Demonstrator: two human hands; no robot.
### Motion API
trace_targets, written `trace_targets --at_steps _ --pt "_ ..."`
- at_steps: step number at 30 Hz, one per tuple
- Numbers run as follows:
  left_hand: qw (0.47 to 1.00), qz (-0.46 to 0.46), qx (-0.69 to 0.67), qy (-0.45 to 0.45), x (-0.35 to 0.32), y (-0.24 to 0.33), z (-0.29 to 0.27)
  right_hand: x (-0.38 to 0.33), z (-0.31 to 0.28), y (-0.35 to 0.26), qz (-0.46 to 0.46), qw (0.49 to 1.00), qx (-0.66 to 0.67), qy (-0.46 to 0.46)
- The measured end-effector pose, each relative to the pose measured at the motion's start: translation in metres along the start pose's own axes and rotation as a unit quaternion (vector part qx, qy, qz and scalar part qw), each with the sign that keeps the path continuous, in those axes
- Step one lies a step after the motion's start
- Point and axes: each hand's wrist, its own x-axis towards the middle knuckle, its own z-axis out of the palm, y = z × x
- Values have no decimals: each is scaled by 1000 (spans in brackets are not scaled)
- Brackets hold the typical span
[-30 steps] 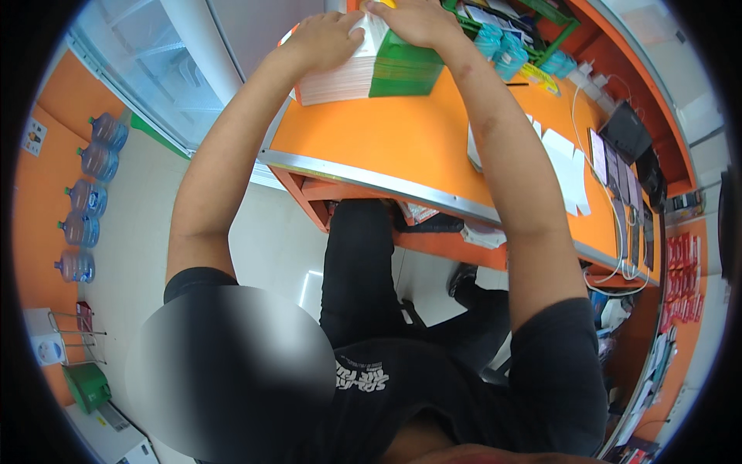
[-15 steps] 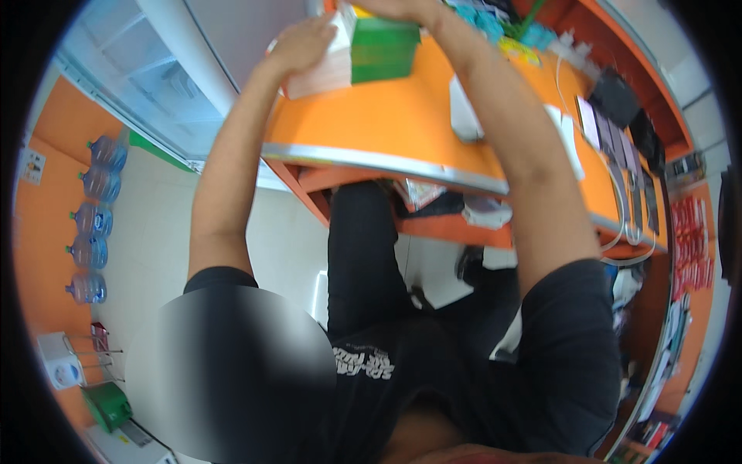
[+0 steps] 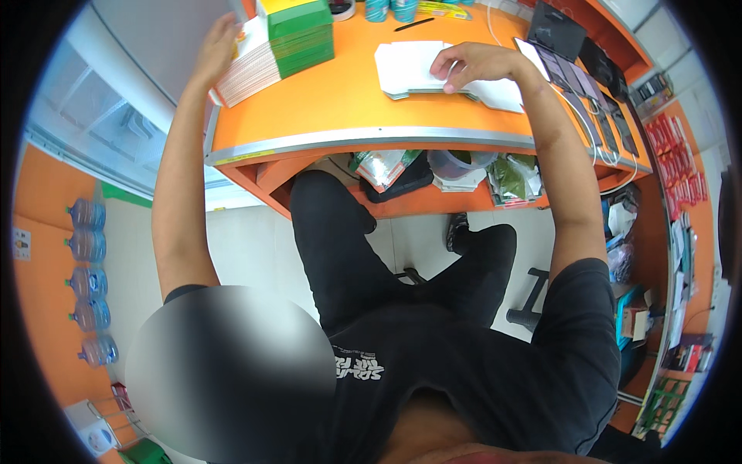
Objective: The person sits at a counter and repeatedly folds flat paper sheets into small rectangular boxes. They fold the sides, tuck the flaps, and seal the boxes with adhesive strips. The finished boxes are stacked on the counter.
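A tall stack of flat green and yellow cartons (image 3: 303,39) stands at the left of the orange counter, its white, layered side (image 3: 249,73) toward me. My left hand (image 3: 217,50) is beside that white side, fingers stretched out, holding nothing; whether the fingertips touch the stack I cannot tell. To the right lies a low pile of flat white cut-out card pieces (image 3: 406,68) with green showing at the lower edge. Over this pile hovers my right hand (image 3: 483,63), fingers loosely curved and the thumb apart, with nothing visible in it.
A black pen (image 3: 414,25), teal containers (image 3: 403,9) and a roll of tape (image 3: 342,9) lie behind. Phones with white cables (image 3: 576,81) line the counter's right end. The metal-edged counter front (image 3: 379,135) runs above my knees, with a shelf of bags below. Water bottles (image 3: 89,286) stand at left.
Both hands were at the carton stack. My right hand has moved right to the white pile, and my left hand has drawn to the stack's left side. The view has shifted.
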Motion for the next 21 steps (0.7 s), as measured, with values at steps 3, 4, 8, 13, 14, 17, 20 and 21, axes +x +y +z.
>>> trace_targets --at_steps 3,4,8,13,14,17,20,21 --pt "980 124 45 147 -5 36 -17 7 9 25 -45 999 0 2" --pt "967 169 39 187 -13 63 -16 7 11 27 -38 999 2 2" --pt "970 180 -127 101 -68 150 -1 10 14 22 -29 997 70 0" --pt "973 193 -49 -121 -124 203 84 23 18 57 -63 986 152 -23" --pt "973 185 -31 -131 -127 199 102 25 17 58 -64 982 174 -27" --pt "990 62 3 -127 -121 189 143 22 13 37 -43 989 140 11" --pt "983 6 97 -154 -109 200 163 11 10 22 -118 984 -32 126" --pt "977 0 134 -163 -106 206 169 8 12 20 -115 979 -57 159"
